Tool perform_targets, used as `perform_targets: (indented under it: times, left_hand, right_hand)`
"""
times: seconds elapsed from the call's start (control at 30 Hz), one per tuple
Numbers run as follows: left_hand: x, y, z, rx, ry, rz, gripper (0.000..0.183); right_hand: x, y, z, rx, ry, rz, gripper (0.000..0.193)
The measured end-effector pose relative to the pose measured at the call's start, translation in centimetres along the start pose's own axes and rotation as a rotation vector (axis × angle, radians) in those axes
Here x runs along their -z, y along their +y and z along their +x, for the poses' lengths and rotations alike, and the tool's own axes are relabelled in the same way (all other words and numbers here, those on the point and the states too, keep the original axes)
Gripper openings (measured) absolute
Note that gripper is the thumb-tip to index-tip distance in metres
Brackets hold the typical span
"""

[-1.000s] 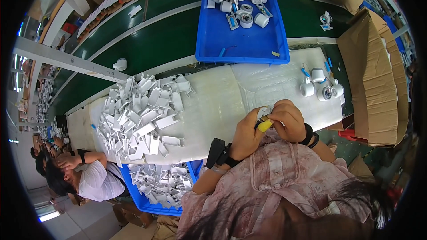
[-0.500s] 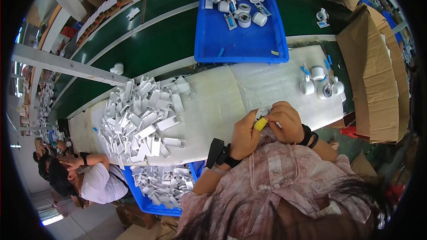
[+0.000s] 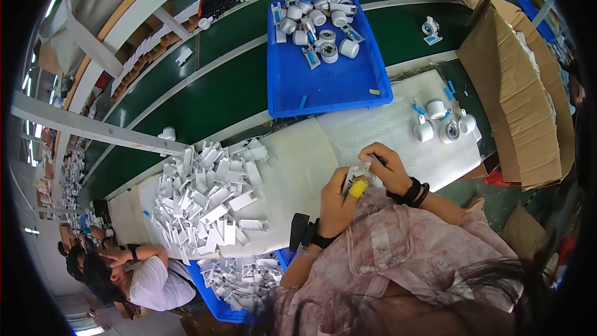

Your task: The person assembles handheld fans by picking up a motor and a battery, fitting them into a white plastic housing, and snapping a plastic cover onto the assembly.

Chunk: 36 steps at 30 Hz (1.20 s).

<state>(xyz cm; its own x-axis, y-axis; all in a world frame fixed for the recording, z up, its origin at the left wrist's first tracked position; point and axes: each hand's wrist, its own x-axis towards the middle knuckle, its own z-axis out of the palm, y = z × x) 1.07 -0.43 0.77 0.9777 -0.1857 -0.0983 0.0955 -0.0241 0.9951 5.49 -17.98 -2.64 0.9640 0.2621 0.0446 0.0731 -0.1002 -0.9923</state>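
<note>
The left hand [image 3: 336, 211] is pinching a small white part [image 3: 352, 174] near the tabletop [image 3: 298, 165] edge; the right hand [image 3: 393, 171] is curling against it, its grip too hidden to tell. White brackets [image 3: 214, 202] are lying heaped leftward, a blue tray [image 3: 329, 93] sitting beyond.
</note>
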Motion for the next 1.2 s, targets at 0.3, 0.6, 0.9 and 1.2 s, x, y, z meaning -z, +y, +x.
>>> perform_targets:
  times: [0.3,0.6,0.9,1.2]
  left_hand:
    - [0.4,-1.9,-0.1,0.018,0.099,-0.217,0.017]
    - [1.0,-2.7,-0.1,-0.062,0.066,0.049,0.02]
    - [1.0,-2.1,-0.3,-0.107,0.043,0.051,0.023]
    - [1.0,-1.1,-0.5,-0.046,0.053,0.034,0.02]
  right_hand:
    - [0.4,-2.1,0.5,0.367,0.138,-0.322,0.014]
    - [0.7,-2.0,0.0,0.393,0.126,-0.34,0.017]
    - [0.7,-2.0,0.0,0.356,0.103,-0.344,0.017]
    - [0.7,-1.9,-0.1,0.343,0.079,-0.331,0.018]
